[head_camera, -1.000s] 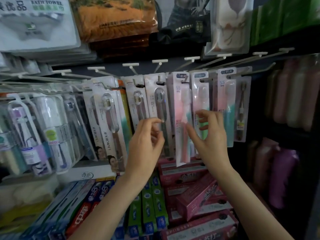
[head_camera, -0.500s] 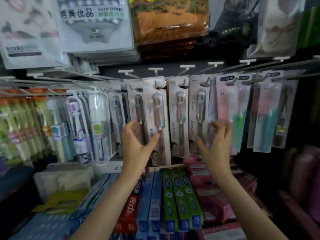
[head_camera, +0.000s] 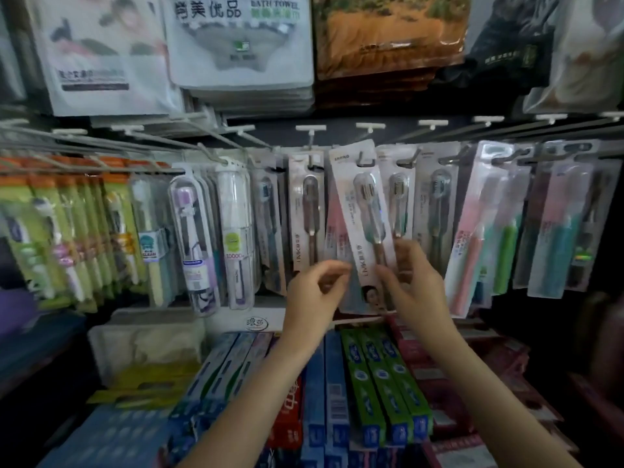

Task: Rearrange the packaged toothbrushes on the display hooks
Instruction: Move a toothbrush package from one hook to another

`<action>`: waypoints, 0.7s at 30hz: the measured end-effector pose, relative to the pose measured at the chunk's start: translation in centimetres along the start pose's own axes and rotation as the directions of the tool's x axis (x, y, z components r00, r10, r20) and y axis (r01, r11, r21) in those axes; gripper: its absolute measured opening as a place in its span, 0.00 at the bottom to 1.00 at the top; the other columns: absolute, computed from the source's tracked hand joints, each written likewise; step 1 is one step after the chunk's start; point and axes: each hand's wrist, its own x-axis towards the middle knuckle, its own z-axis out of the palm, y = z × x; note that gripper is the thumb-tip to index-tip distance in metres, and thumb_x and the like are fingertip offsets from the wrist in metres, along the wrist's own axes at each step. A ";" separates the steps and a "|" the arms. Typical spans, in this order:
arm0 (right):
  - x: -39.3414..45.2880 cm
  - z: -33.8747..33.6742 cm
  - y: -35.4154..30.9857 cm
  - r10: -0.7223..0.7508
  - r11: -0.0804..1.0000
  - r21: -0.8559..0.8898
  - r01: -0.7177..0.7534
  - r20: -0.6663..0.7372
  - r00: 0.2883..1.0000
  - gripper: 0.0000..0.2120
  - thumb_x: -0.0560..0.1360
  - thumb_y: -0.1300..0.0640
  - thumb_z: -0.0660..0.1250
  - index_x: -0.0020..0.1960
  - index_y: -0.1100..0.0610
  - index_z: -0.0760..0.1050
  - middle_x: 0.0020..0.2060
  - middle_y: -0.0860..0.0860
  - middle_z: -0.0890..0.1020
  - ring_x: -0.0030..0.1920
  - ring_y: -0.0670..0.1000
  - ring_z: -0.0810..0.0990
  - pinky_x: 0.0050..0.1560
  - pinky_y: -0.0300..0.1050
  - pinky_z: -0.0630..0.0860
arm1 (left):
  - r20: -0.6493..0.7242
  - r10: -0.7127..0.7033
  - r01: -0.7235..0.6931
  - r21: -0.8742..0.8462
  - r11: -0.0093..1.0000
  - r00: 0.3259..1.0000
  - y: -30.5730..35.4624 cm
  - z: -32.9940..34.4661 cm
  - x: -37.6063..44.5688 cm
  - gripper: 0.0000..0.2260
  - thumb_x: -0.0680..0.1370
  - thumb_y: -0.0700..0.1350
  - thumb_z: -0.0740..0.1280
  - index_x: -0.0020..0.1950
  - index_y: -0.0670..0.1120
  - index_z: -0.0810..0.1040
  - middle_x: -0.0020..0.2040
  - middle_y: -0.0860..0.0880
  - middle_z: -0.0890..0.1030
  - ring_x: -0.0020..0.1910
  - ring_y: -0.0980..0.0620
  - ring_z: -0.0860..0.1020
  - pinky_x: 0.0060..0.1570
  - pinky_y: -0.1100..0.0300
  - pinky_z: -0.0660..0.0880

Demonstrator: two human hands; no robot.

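Observation:
A row of packaged toothbrushes (head_camera: 305, 211) hangs from wire display hooks (head_camera: 370, 126) across the middle of the rack. One white-carded toothbrush pack (head_camera: 363, 211) is tilted, its top leaning left in front of the others near a hook. My right hand (head_camera: 418, 285) pinches this pack at its lower right, thumb on the front. My left hand (head_camera: 315, 295) sits at the pack's lower left edge with curled fingers; blur hides whether it holds anything.
Pink, green and teal toothbrush packs (head_camera: 472, 238) hang to the right, clear tube-cased brushes (head_camera: 196, 238) to the left. Bagged bath towels (head_camera: 243, 42) hang above. Toothpaste boxes (head_camera: 381, 376) lie stacked on the shelf below my arms.
The view has shifted left along the rack. Both hands left the pink packs; my right hand now holds a white-carded pack tilted off the row, and my left hand came in beside it.

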 end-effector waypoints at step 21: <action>0.0 0.3 -0.9 0.102 0.990 -0.096 -0.106 -0.045 0.994 0.13 0.76 0.63 0.63 0.58 0.55 0.66 0.40 0.42 0.74 0.41 0.43 0.74 0.36 0.28 0.68 | -0.107 -0.119 0.139 0.202 0.970 0.987 -2.7 -3.5 4.9 0.11 0.75 0.43 0.68 0.56 0.43 0.74 0.49 0.51 0.79 0.44 0.54 0.78 0.42 0.64 0.75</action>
